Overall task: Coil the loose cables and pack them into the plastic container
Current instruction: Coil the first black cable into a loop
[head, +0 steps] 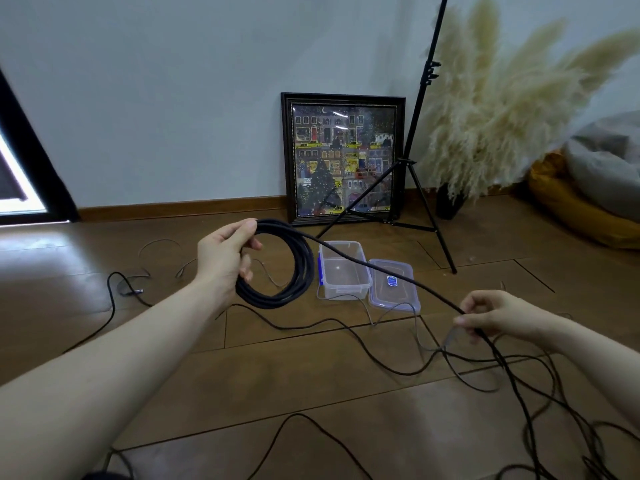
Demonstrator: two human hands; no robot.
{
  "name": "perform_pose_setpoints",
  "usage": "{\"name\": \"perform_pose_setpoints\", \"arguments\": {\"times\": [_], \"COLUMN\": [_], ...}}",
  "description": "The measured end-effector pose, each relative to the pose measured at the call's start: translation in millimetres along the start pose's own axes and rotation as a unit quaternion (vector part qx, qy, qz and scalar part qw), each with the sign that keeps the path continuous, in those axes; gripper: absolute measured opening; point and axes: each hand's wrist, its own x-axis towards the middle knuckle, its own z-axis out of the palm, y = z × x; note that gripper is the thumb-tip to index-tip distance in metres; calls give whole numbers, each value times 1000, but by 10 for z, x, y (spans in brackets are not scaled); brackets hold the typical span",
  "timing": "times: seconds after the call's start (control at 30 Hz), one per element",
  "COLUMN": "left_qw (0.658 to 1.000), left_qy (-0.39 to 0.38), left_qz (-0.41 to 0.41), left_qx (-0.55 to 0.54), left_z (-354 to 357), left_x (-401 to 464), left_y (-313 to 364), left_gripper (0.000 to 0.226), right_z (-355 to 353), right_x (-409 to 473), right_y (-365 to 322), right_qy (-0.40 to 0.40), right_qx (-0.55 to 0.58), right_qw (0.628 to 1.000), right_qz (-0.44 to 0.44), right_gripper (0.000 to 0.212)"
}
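So the left hand (225, 258) is up in front with its grip curled round a black cable coil (277, 265), several loops hanging down from the fingers above the floor. From the top of that coil 1 taut strand of the black cable (381, 271) runs down to the right, passing over the plastic container (343, 268) and its lid (393, 284), and ends up in the right hand (498, 315), where the thumb and fingertips are pinching it. Below that hand the cable drops into a messy tangle of loose cables (519, 382) spread across the wooden floor (311, 386) on the right side. The container is clear, sits open on the floor just beyond the coil, and the lid lies flat right beside it on the right, with a small blue label on top. A thin grey cable (391, 311) snakes along the floor in front of both. More thin cables (114, 299) lie on the left. Behind the container there's a framed picture (343, 157) leaning on the wall, a black tripod stand (415, 150), and pampas grass (502, 109) in a dark vase.
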Motion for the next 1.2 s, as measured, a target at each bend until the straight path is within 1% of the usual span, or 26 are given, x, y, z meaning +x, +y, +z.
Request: {"name": "perform_pose_setpoints", "arguments": {"times": [0.17, 0.33, 0.4, 0.47, 0.6, 0.73, 0.8, 0.93, 1.0, 1.07, 1.2], "left_qw": [1000, 997, 996, 996, 997, 998, 998, 998, 998, 998, 993], "left_qy": [27, 66, 75, 74, 67, 54, 44, 16, 0, -20, -77], "left_qz": [5, -7, -12, -16, -23, -28, -27, -29, -27, -24, -19], "left_qx": [14, 42, 43, 43, 43, 35, 40, 51, 56, 61, 84], "left_z": [-11, 42, 51, 69, 104, 147, 189, 297, 360, 419, 509], "left_x": [41, 41, 39, 32, 23, -4, -25, -68, -88, -109, -149], "left_y": [-11, -35, -41, -43, -51, -54, -52, -59, -65, -73, -103], "left_gripper": [17, 12, 11, 9, 7, 9, 11, 16, 19, 20, 22], "right_z": [-54, -44, -50, -56, -71, -38, 6, 126, 194, 262, 386], "right_x": [-71, -75, -66, -57, -45, -56, -74, -76, -62, -53, -36], "right_y": [-15, -96, -130, -181, -326, -514, -619, -817, -908, -989, -1116], "right_qy": [60, 152, 179, 188, 165, 114, 93, 48, 34, 28, 32], "right_qx": [62, 57, 20, -66, -236, -336, -344, -320, -303, -285, -263], "right_qw": [996, 984, 980, 974, 953, 930, 926, 929, 928, 926, 915], "right_qz": [-28, -68, -87, -107, -99, -98, -122, -180, -215, -247, -304], "right_gripper": [28, 18, 14, 9, 14, 13, 12, 11, 14, 18, 16]}}
